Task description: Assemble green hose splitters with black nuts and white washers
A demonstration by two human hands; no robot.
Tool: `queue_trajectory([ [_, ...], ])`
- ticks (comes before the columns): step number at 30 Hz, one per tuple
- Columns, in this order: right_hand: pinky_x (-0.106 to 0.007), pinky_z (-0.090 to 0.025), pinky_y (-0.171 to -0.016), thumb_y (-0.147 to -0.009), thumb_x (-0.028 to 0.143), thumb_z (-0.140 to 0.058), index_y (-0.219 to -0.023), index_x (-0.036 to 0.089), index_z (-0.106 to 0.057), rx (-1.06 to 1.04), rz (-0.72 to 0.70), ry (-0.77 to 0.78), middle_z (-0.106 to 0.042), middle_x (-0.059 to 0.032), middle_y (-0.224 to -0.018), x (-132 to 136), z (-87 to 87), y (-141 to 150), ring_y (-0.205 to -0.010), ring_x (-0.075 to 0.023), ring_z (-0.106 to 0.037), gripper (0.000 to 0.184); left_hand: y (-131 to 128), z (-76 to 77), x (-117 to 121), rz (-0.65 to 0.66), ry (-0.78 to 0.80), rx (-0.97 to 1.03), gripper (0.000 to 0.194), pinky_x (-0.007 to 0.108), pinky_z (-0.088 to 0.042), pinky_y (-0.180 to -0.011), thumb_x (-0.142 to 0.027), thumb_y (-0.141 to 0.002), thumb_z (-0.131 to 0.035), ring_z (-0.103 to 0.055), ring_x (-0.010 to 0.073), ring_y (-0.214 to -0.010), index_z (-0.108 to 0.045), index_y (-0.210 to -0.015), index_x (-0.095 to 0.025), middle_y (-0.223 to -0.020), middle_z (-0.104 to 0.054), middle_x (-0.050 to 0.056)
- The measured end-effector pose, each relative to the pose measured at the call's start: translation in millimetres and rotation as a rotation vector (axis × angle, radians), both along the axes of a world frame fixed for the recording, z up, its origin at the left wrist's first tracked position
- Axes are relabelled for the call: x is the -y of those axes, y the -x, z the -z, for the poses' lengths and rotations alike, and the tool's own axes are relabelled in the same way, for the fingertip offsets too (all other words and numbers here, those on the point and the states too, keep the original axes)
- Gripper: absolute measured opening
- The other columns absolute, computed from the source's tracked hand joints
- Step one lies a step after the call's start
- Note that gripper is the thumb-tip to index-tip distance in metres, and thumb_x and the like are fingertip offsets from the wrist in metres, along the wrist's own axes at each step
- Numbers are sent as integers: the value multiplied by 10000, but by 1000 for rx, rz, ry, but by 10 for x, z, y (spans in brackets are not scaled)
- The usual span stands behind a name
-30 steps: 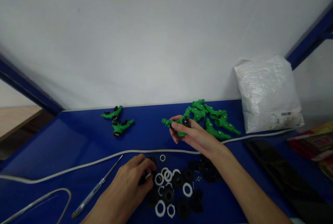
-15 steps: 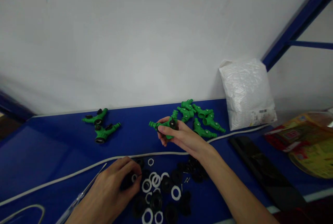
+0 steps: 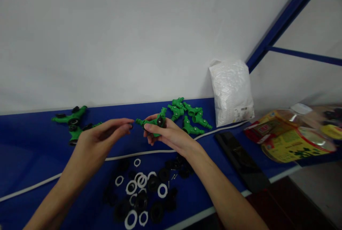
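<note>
My right hand (image 3: 172,133) is closed around a green Y-shaped hose connector (image 3: 155,122) fitted with black valve knobs, held above the blue table. To its left my left hand (image 3: 100,137) is raised, thumb and fingers pinching a small black piece (image 3: 130,126) just short of the connector's left end. What exactly that piece is, I cannot make out. Below both hands lie white ring washers (image 3: 131,187) among black round caps (image 3: 141,201). Two green connectors with black knobs (image 3: 70,117) rest at the left, one partly behind my left hand.
Several green connectors without knobs (image 3: 189,126) lie near the wall. A white cable (image 3: 149,152) crosses the blue table (image 3: 112,110). At the right are a white plastic parcel (image 3: 231,92), a black flat object (image 3: 242,160) and yellow-red packages (image 3: 288,141). Small screws (image 3: 174,177) lie beside the caps.
My left hand has risen from the black and white parts toward the connector, carrying the small black piece; a white ring is uncovered where it was. The view has swung right. My right hand keeps its hold.
</note>
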State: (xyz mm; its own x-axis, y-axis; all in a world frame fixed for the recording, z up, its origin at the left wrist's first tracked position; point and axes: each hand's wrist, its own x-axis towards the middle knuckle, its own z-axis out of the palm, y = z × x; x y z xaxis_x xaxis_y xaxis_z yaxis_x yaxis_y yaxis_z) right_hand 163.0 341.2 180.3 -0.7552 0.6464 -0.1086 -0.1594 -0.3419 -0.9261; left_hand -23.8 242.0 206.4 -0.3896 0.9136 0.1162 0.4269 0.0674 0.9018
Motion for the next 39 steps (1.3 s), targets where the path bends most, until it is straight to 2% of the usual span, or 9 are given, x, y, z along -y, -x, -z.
queue_trajectory([
  [5,-293,-461,-617,-724,474,-885,-1054,231,-559,-14,62,14,-708,15,-798,-6,4,-10,-626,-132,-613,524,51,218,-477,69,-139,287,419,307,-582,-844,-542,-717,-838,-707,214,-855,-801,-938,-188,-904,-790,58],
  [9,-307,-476,-628,-729,447,-886,-1024,215,-575,5,132,26,-707,1,-795,-1,18,-3,-636,-141,-620,488,110,428,-500,66,-159,580,367,277,-570,-841,-444,-701,-893,-700,169,-853,-791,-920,-168,-936,-783,60],
  [12,-317,-487,-633,-751,412,-877,-1040,211,-582,4,168,34,-716,-10,-806,1,39,9,-654,-152,-635,459,126,484,-456,69,-152,693,293,223,-545,-822,-385,-715,-899,-677,111,-805,-794,-890,-174,-890,-764,22],
  [15,-323,-499,-643,-765,394,-870,-1043,216,-594,-11,177,46,-725,-18,-833,7,50,20,-675,-155,-646,431,122,480,-450,122,-137,645,280,216,-532,-766,-372,-745,-880,-656,101,-756,-796,-927,-176,-827,-746,9],
  [20,-332,-504,-658,-778,380,-862,-1041,217,-608,20,180,38,-720,-21,-846,43,39,24,-689,-158,-647,401,93,461,-453,186,-161,550,293,253,-549,-747,-379,-784,-843,-670,129,-753,-778,-971,-162,-868,-755,28],
  [29,-332,-495,-654,-758,368,-879,-1025,220,-669,45,151,11,-700,-23,-877,54,39,28,-723,-162,-639,371,109,471,-417,273,-208,359,227,267,-536,-883,-374,-864,-764,-695,165,-937,-792,-985,-184,-991,-771,46],
  [32,-315,-471,-633,-749,364,-886,-1001,217,-708,38,166,2,-673,-19,-858,46,37,20,-739,-158,-617,342,106,462,-411,312,-199,375,243,283,-558,-854,-371,-884,-738,-711,170,-883,-787,-1012,-171,-946,-779,54],
  [36,-303,-447,-622,-748,391,-886,-984,191,-728,48,218,-4,-653,-30,-842,51,38,25,-753,-156,-592,347,90,435,-403,279,-225,382,224,279,-571,-810,-358,-872,-750,-715,168,-832,-795,-974,-164,-918,-792,60],
  [39,-291,-434,-601,-721,425,-899,-1002,207,-668,68,317,-16,-637,-14,-837,71,54,53,-760,-162,-597,424,88,415,-396,247,-233,338,176,265,-562,-815,-331,-868,-754,-709,160,-841,-808,-933,-177,-911,-797,52],
])
